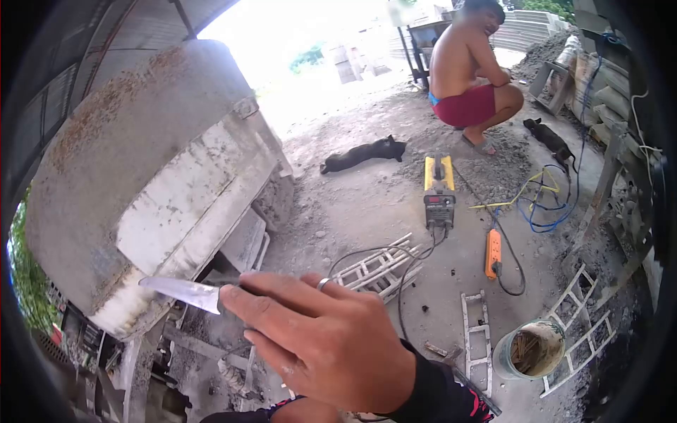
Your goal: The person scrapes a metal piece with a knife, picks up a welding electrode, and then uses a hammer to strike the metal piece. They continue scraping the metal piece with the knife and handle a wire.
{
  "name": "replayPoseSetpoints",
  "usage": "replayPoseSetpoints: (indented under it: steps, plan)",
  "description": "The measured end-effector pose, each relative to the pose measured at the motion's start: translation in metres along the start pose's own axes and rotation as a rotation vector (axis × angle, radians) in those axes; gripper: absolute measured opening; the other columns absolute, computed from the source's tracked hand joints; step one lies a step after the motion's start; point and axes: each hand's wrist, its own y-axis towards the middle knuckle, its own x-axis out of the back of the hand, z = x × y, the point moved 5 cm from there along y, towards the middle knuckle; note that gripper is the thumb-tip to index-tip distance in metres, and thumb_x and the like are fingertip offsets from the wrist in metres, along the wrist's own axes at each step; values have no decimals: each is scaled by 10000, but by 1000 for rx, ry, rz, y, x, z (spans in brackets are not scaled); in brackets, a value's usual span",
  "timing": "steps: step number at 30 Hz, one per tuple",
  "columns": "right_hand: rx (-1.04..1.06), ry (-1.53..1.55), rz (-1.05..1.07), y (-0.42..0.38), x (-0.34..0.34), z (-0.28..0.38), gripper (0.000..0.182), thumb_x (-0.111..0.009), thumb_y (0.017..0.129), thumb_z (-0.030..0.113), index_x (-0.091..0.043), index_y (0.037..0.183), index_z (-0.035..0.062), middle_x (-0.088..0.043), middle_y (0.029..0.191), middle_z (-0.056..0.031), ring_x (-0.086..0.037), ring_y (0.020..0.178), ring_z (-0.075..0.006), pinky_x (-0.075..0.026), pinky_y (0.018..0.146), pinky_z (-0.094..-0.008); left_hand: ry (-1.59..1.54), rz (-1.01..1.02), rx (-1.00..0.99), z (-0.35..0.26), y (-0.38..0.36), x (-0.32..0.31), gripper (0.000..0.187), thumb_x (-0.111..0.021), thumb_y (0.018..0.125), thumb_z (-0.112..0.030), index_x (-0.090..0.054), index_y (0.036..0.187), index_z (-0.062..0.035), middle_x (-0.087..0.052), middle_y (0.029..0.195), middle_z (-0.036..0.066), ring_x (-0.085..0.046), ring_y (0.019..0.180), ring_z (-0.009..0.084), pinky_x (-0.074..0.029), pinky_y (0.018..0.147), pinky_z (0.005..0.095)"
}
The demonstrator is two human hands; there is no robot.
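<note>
Daylight, sky blown out top centre; fisheye bending, dark vignette at edges; slightly soft.

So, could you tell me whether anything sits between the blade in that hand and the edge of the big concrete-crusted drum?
Nothing visible does. The right hand holds the blade, whose tip lies at the drum's crusted lower rim, with no object in between. Whether it actually touches cannot be told.

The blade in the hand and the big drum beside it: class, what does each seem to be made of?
The blade looks like bare metal: flat, pale grey, glinting. The drum seems to be steel, rust-brown in patches and crusted with pale grey, probably dried cement. The right hand grips the blade.
</note>
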Motion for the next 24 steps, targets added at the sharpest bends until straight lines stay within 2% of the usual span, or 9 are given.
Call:
replayPoseSetpoints:
  steps: [7, 9, 11, 13, 15, 18, 21, 23, 24]
  plan:
    - [87, 10, -5, -2, -51, 83, 432, -741, 748, 25, -702, 1179, 33, -664, 1088, -113, -692, 868, -299, -571, 706, -351, 109, -22, -168, 35, 11, -33, 394, -624, 1030, -222, -611, 1368, -20, -720, 1048, 80, -665, 921, 138, -533, 807, 300]
    - [282, 3, 23, -8, -61, 115, 367, -671, 782, 130, -696, 1041, -129, -625, 1007, -222, -661, 933, -276, -550, 679, -258, 126, -34, -191, 23, 5, -37, 394, -629, 1027, -218, -615, 1367, -20, -722, 1045, 79, -665, 921, 137, -534, 808, 300]
    - [338, 16, 8, -10, -55, 131, 374, -668, 784, 131, -694, 1043, -137, -621, 1015, -228, -654, 935, -275, -554, 684, -253, 121, -5, -107, 14, 1, -41, 308, -663, 997, -143, -682, 1274, -11, -733, 930, 57, -671, 859, 133, -533, 782, 302]
    - [418, 39, -3, -12, -51, 147, 388, -664, 788, 135, -690, 1046, -154, -613, 1030, -240, -641, 937, -274, -560, 693, -243, 159, -3, -148, 11, -3, -36, 336, -645, 1008, -156, -661, 1312, -15, -736, 918, 63, -670, 807, 136, -533, 752, 307]
    - [409, 51, -55, -14, -38, 154, 390, -658, 792, 135, -684, 1055, -152, -608, 1032, -235, -645, 936, -273, -565, 704, -243, 233, -96, -126, 10, -11, -33, 335, -627, 1019, -159, -655, 1324, -24, -742, 928, 63, -672, 819, 134, -536, 763, 314]
    - [318, -8, -57, -16, -2, 143, 388, -657, 793, 122, -668, 1078, -140, -601, 988, -205, -658, 938, -269, -573, 699, -256, 336, -49, -116, 2, -15, -38, 378, -611, 1040, -183, -621, 1393, -51, -759, 978, 38, -653, 858, 93, -528, 761, 274]
    - [90, -85, 119, -29, 29, 113, 196, -676, 770, 101, -654, 888, -53, -625, 969, -198, -671, 935, -287, -553, 665, -318, 397, -48, -75, -15, -33, -57, 369, -582, 1045, -278, -647, 1339, -66, -704, 941, 15, -634, 786, 102, -519, 709, 273]
    - [37, -157, 269, -39, 44, 78, 325, -674, 771, 101, -671, 1082, 8, -623, 997, -134, -678, 920, -314, -532, 634, -429, 391, -50, -22, -12, -52, -60, 383, -555, 1041, -272, -640, 1349, -63, -699, 936, 26, -632, 782, 116, -520, 711, 285]
    - [-47, -181, 301, -40, 53, 59, 316, -673, 760, 112, -682, 1065, 30, -643, 952, -135, -680, 893, -334, -534, 663, -445, 382, -55, 7, -11, -58, -58, 390, -541, 1038, -270, -637, 1354, -61, -697, 934, 32, -630, 780, 123, -520, 712, 291]
